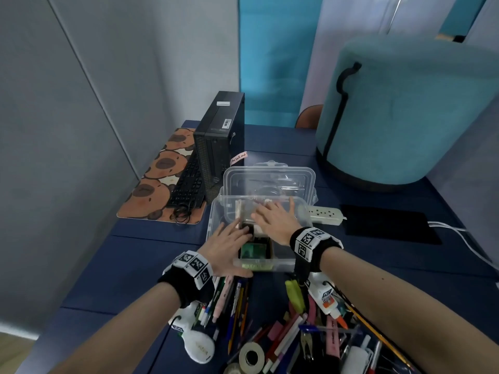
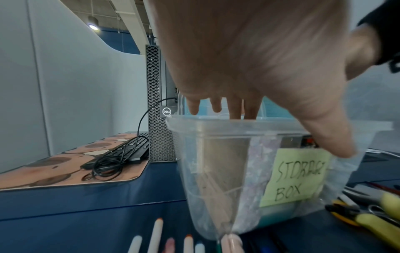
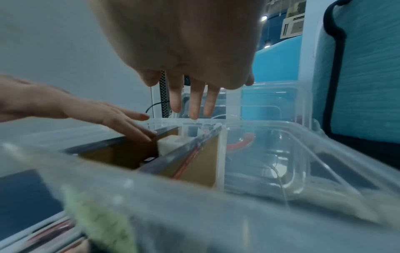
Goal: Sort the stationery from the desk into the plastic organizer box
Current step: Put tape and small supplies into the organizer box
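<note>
The clear plastic organizer box (image 1: 216, 211) stands open mid-desk, its lid (image 1: 270, 176) upright behind it. Cardboard dividers (image 3: 194, 164) split its inside. A green note (image 2: 296, 176) reading "STORAGE BOX" is stuck on its front wall (image 2: 216, 171). My left hand (image 1: 232, 236) reaches over the left side with straight fingers (image 3: 129, 126) resting on a divider's top edge. My right hand (image 1: 272, 214) hovers flat over the middle, its fingers (image 3: 194, 104) pointing down and holding nothing. A heap of loose stationery (image 1: 283, 327) lies in front of the box: pens, markers, a glue bottle (image 1: 324, 298), a tape roll (image 1: 251, 357).
A black computer tower (image 1: 218, 136), a keyboard (image 1: 186, 184) and a patterned desk mat (image 1: 156, 179) sit to the left of the box. To the right lie a power strip (image 1: 321, 215) and a black pad (image 1: 388, 225). A teal upholstered seat (image 1: 405, 117) stands at the back right.
</note>
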### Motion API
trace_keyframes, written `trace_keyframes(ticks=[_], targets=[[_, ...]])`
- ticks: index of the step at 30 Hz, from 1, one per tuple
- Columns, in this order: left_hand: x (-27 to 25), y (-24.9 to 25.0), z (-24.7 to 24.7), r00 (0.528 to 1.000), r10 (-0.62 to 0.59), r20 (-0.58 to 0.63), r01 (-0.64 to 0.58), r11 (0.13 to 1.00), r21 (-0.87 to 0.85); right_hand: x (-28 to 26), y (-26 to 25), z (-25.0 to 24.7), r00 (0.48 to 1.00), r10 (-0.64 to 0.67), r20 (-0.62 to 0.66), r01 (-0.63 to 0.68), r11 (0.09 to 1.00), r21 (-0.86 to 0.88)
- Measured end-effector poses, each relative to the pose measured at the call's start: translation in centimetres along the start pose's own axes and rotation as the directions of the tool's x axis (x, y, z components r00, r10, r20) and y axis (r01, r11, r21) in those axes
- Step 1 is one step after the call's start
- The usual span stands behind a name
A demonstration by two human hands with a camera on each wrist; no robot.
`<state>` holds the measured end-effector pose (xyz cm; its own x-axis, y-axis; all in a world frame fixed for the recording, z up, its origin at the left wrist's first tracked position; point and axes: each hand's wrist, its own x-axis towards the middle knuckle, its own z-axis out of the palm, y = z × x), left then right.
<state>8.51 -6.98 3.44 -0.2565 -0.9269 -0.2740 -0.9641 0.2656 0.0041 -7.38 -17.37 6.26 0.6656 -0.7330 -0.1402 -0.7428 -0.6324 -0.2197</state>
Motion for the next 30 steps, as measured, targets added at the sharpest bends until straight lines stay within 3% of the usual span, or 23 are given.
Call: trace_keyframes(ticks=[4, 7, 10, 12, 14, 15, 17, 20, 24, 30], targets=[[-2.3, 1.0, 0.4, 0.989, -0.016, -0.15, 0.018, 1.0, 0.011, -4.5, -0.3, 1.1, 0.974, 0.048, -0.22, -0.016, 0.99, 0.144], [-3.9, 2.0, 1.0, 0.929, 0.044, -0.368, -0.03, 0.999, 0.044, -7.7, -0.1, 2.5, 0.908, 0.036, -0.417, 0.012, 0.994, 0.11], [-5.4, 3.4, 2.2, 0.861, 0.125, -0.493, -0.118, 0.992, 0.046, -10.8, -0.2, 4.1, 0.919, -0.025, -0.393, 0.079, 0.989, 0.121], [-6.2, 4.3, 3.0, 0.904, 0.142, -0.403, -0.168, 0.985, -0.03, -12.8, -0.2, 5.3, 0.956, -0.06, -0.289, 0.117, 0.976, 0.186], [-7.3, 5.1, 3.8, 0.982, 0.087, -0.168, -0.102, 0.991, -0.083, -14.7, -0.4, 6.8, 0.986, -0.078, -0.147, 0.108, 0.972, 0.211], [-7.9, 5.3, 4.2, 0.998, 0.049, -0.047, -0.053, 0.996, -0.075, -15.6, -0.7, 7.6, 0.994, -0.078, -0.079, 0.092, 0.977, 0.194], [-9.2, 5.4, 4.9, 0.988, -0.006, 0.156, 0.014, 0.999, -0.048, -16.9, -1.5, 9.2, 0.995, -0.097, 0.009, 0.095, 0.986, 0.14], [-10.5, 5.2, 6.3, 0.931, -0.059, 0.36, 0.053, 0.998, 0.029, -18.1, -3.3, 11.1, 0.985, -0.168, 0.05, 0.165, 0.985, 0.052], [-11.3, 5.1, 7.5, 0.893, -0.115, 0.435, 0.062, 0.989, 0.134, -18.2, -4.7, 11.9, 0.981, -0.173, 0.083, 0.172, 0.985, 0.009], [-11.8, 5.1, 9.1, 0.935, -0.109, 0.338, 0.076, 0.991, 0.109, -18.9, -4.2, 11.8, 0.984, -0.165, 0.065, 0.163, 0.986, 0.041]])
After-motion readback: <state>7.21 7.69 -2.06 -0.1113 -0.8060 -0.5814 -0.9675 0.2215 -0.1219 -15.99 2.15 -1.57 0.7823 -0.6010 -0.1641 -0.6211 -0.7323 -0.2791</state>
